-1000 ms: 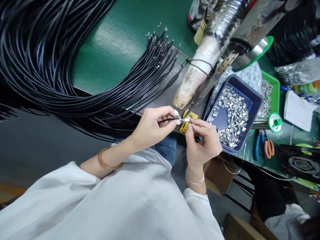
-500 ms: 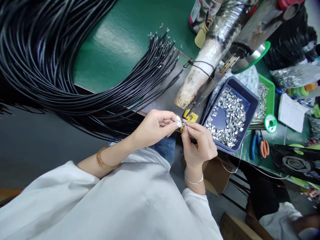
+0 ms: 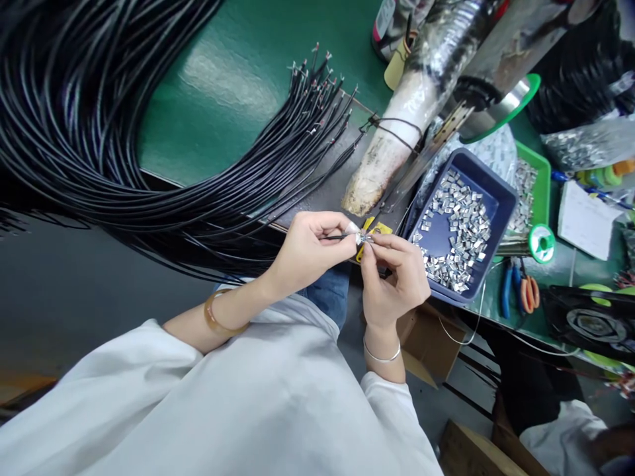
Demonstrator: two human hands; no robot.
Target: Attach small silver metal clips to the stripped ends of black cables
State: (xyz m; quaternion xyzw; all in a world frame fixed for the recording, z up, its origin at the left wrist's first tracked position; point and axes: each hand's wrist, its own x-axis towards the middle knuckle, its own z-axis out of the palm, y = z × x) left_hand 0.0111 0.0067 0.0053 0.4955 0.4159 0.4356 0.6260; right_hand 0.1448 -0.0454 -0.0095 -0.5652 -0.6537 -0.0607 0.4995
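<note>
My left hand (image 3: 312, 254) is closed in a pinch on a thin black cable (image 3: 335, 237), with white wrapping on a fingertip. At the cable's end is a small shiny metal connector (image 3: 364, 238). My right hand (image 3: 394, 281) pinches this connector between thumb and forefinger, so the two hands nearly touch. Fingers hide part of the connector and of the wire ends. Just behind the fingertips lies a yellow piece (image 3: 381, 228) at the table edge. To the right of my right hand, a dark blue tray (image 3: 500, 185) holds many small silver metal pieces (image 3: 464, 225).
A large bundle of black cables (image 3: 198, 205) with stripped ends sweeps across the green table (image 3: 223, 79) at left. A plastic-wrapped tube (image 3: 391, 135) slants behind my hands. At right are a green tray (image 3: 543, 178), a solder spool (image 3: 542, 243), blue-and-orange handled tools (image 3: 528, 294) and a seated person's sleeve (image 3: 560, 430).
My left fingers have shifted, and the black cable now shows between them. Both hands stay together at the same place, with the connector more visible. The view has shifted slightly.
</note>
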